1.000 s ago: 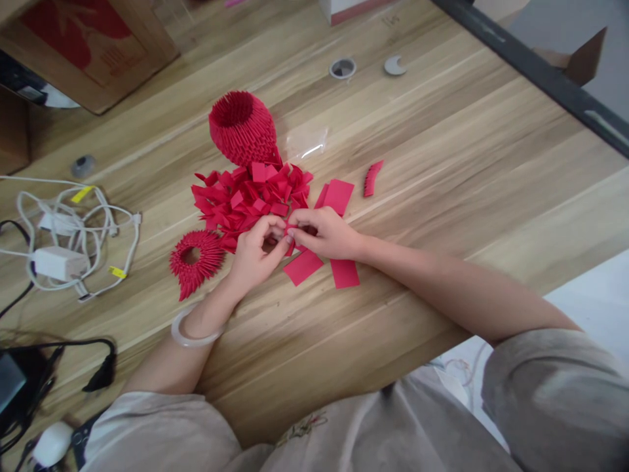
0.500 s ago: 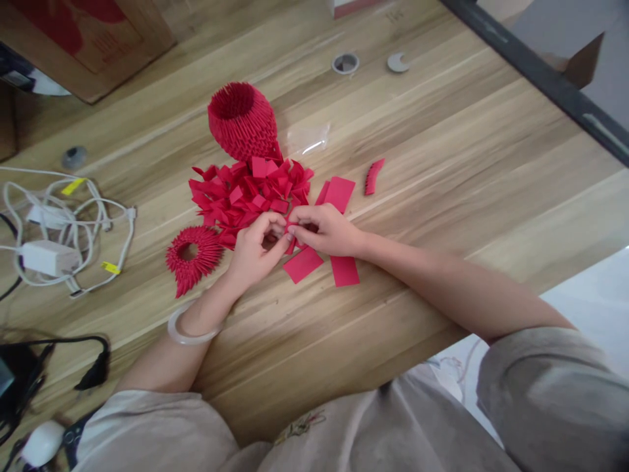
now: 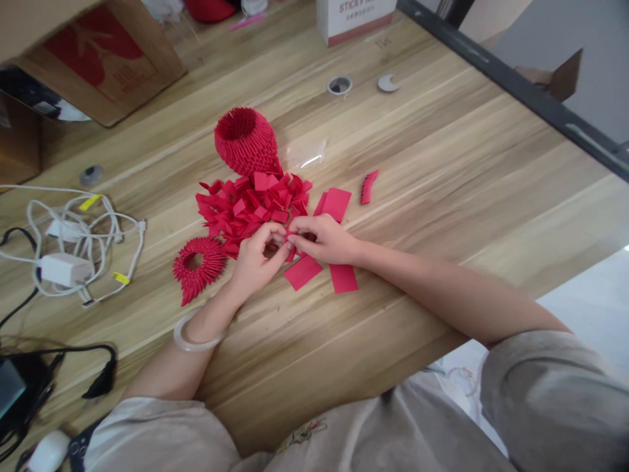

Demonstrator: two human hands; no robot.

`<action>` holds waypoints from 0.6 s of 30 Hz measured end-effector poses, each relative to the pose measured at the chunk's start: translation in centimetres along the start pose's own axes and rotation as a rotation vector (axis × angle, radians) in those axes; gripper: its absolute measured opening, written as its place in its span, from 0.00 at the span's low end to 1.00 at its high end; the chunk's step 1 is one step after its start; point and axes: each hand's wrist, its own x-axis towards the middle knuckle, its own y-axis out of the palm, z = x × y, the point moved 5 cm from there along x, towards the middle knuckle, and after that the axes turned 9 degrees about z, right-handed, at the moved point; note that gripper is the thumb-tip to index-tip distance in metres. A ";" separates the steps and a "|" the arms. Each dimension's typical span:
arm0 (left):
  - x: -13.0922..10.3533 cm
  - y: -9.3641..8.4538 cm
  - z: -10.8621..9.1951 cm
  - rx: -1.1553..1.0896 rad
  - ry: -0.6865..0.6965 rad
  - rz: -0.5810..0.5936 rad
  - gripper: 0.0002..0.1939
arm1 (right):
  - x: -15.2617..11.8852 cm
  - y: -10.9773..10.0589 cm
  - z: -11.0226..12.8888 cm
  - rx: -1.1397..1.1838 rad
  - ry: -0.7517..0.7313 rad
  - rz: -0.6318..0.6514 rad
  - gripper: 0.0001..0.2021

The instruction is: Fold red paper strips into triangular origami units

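Fingertips of my left hand [image 3: 259,257] and my right hand [image 3: 327,239] meet and pinch a small piece of red paper [image 3: 289,235], mostly covered by the fingers. Just beyond lies a heap of folded red paper pieces [image 3: 250,204]. Flat red paper rectangles [image 3: 337,204] lie around my right hand, and one more paper rectangle [image 3: 303,271] sits below it. To the left of my left hand is a ring of interlocked folded paper [image 3: 210,259]. Behind the heap stands a red folded-paper bowl [image 3: 250,145]. Off to the right rests a short curved strip of joined paper pieces [image 3: 368,187].
Tangled white cables with a white charger [image 3: 66,269] lie at the left. An open cardboard box [image 3: 118,65] stands at the back left, a white box [image 3: 351,19] at the back. A clear plastic bag [image 3: 307,154], a grommet hole [image 3: 339,85] and its cover [image 3: 388,83] are on the wooden table.
The view has tilted up slightly, so the table things appear lower and more of the back boxes shows. Both hands keep their pinch on the paper, with little change in the fingers.
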 end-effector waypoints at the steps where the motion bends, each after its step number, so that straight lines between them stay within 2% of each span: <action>1: 0.0 0.0 0.0 -0.001 0.002 -0.001 0.09 | 0.0 0.0 0.0 0.001 0.001 0.003 0.08; 18: -0.1 0.0 0.1 0.008 -0.006 0.007 0.08 | 0.0 -0.1 0.3 0.011 -0.033 0.023 0.10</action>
